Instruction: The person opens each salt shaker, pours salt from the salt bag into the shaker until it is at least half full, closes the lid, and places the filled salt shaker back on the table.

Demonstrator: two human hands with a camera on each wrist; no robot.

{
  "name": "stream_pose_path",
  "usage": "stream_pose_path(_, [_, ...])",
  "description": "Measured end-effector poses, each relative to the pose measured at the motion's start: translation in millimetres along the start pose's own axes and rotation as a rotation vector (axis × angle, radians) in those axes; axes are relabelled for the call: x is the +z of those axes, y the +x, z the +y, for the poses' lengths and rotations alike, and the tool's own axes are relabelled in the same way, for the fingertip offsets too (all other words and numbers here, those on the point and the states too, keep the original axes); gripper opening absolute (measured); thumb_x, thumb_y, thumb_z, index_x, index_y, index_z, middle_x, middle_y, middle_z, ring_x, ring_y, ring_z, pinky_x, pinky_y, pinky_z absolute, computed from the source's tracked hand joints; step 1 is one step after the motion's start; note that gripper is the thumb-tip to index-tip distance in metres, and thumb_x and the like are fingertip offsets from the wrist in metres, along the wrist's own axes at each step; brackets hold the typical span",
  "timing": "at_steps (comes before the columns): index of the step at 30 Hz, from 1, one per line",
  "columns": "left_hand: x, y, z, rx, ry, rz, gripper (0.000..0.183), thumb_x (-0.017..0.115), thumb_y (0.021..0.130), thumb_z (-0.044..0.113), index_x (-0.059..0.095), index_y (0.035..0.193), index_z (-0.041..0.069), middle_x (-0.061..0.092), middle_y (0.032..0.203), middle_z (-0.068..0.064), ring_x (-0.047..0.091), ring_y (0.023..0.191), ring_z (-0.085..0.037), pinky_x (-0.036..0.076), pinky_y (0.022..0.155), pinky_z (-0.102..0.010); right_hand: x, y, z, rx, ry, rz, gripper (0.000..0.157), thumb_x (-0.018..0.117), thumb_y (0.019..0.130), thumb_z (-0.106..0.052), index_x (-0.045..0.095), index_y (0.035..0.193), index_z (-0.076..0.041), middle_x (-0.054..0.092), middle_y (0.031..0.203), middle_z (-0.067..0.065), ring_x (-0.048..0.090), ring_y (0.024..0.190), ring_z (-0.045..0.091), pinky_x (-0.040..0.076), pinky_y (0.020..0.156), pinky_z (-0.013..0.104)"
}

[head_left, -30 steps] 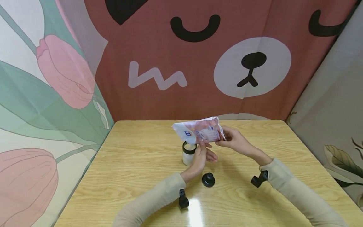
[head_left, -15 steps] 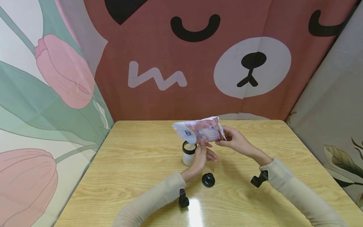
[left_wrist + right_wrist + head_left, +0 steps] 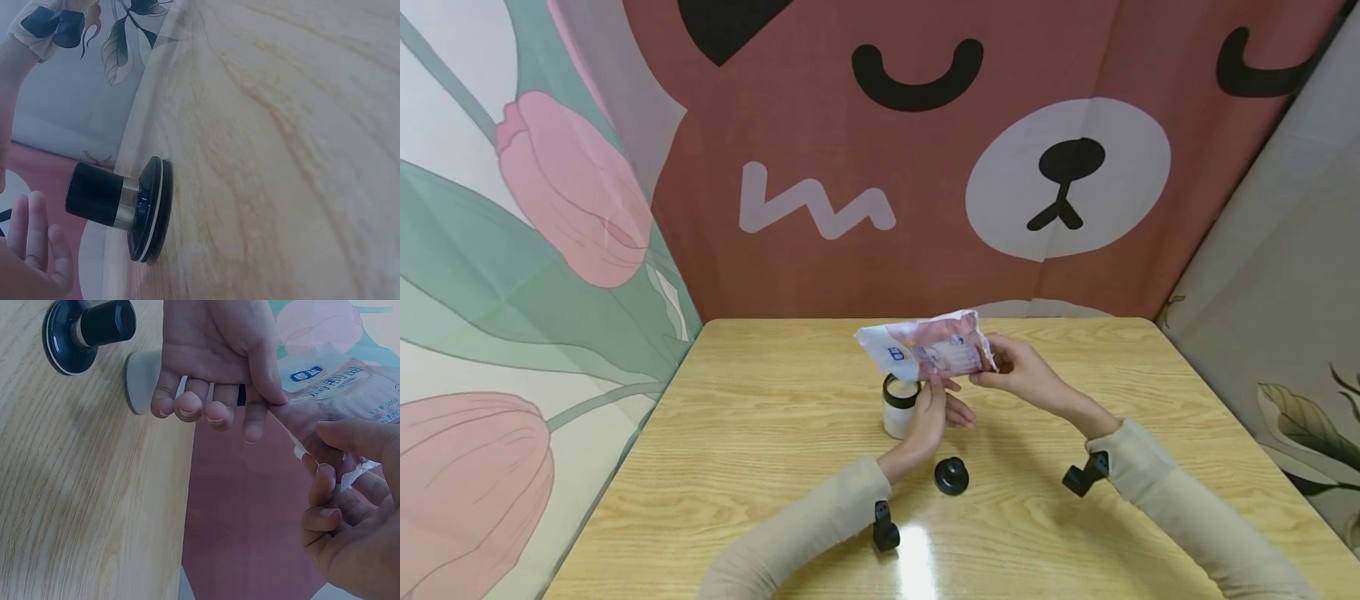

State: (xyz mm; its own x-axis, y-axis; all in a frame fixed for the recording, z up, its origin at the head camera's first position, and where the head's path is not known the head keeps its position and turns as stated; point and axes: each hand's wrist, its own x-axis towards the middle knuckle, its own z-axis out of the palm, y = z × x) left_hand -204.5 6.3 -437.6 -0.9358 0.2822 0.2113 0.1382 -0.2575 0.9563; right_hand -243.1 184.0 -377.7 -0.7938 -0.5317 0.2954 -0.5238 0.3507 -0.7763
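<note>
Perhaps we fill the jar (image 3: 896, 421): right hand (image 3: 1019, 367) grips bag (image 3: 936, 344), left hand (image 3: 929, 414), fingers relaxed, touches it; we next need steady tilting.

head: from above, facing forward and down, farthest off, most of the table (image 3: 700, 467) in frame | left wrist: low, sideways, close to the black lid (image 3: 97, 195); hazy, exact tilt uncertain | right wrist: sideways, close to left hand (image 3: 215, 353) and right hand (image 3: 353, 531) | shared by both wrist views: black lid
</note>
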Motion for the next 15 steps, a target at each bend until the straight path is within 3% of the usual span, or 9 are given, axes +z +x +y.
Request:
stream_pose_path(9, [-1.7, 6.0, -20.8, 0.031, 0.072, 0.032, 0.060, 0.008, 0.096, 0.040, 0.039, 0.107, -0.010, 0.059, 0.073, -0.031, 0.060, 0.063, -0.042, 0.051, 0.058, -0.043, -0.4, -1, -3, 0.012, -0.006, -0.006, 0.036, 0.068, 0.079, -0.017, 0.053, 0.112, -0.017, 0.058, 0.079, 0.006, 0.048, 0.061, 0.016, 0.042, 0.048, 0.026])
stream_pose_path(15, [-0.7, 6.1, -22.8, 0.039, 0.082, 0.052, 0.060, 0.009, 0.095, 0.042, 0.040, 0.105, -0.008, 0.060, 0.071, -0.028, 0.061, 0.060, -0.039, 0.052, 0.056, -0.039, -1.6, -4, -27, 0.004, 0.005, -0.016, 0.034, 0.066, 0.079, -0.007, 0.054, 0.111, -0.009, 0.056, 0.077, 0.010, 0.045, 0.059, 0.018, 0.040, 0.047, 0.025])
